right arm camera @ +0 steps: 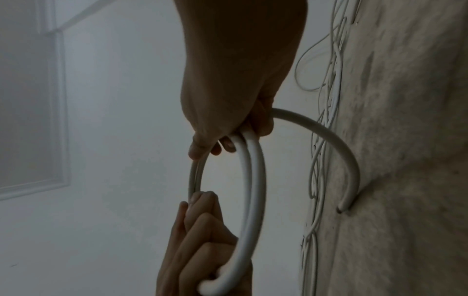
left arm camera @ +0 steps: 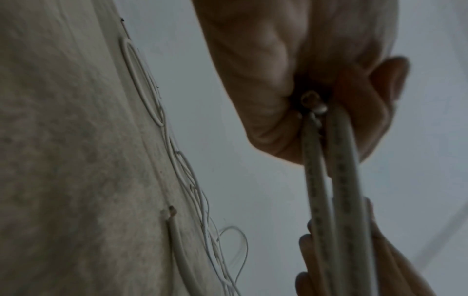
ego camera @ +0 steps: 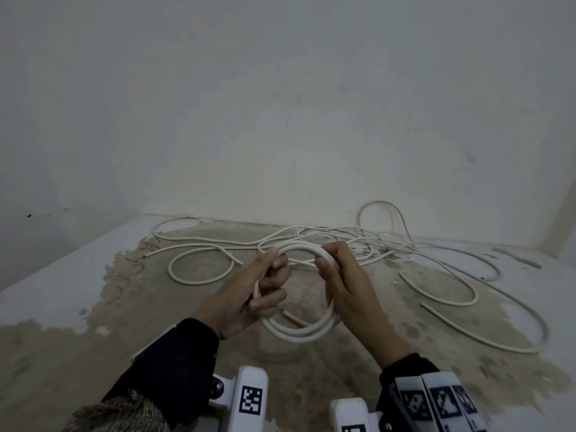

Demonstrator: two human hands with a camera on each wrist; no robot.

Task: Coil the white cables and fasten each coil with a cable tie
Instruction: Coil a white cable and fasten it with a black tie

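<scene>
A coil of thick white round cable (ego camera: 299, 333), several turns deep, is held clear of the surface between both hands. The ring is elongated, its long axis running from near the person toward the far wall; its plane tilts up from the surface. One free end (ego camera: 291, 318) projects inside the lower arc, pointing toward the left hand; in the right wrist view an end touches the surface.

Left hand (ego camera: 254, 294): fingers curled round the left side of the coil, thumb laid along the strands. Right hand (ego camera: 346, 285): fingers closed round the right side, thumb over the top arc. Both hold firmly.

Loose white cables (ego camera: 343, 241) lie tangled on the stained grey concrete surface (ego camera: 93, 353) beyond the hands, before a plain white wall (ego camera: 280, 88).
</scene>
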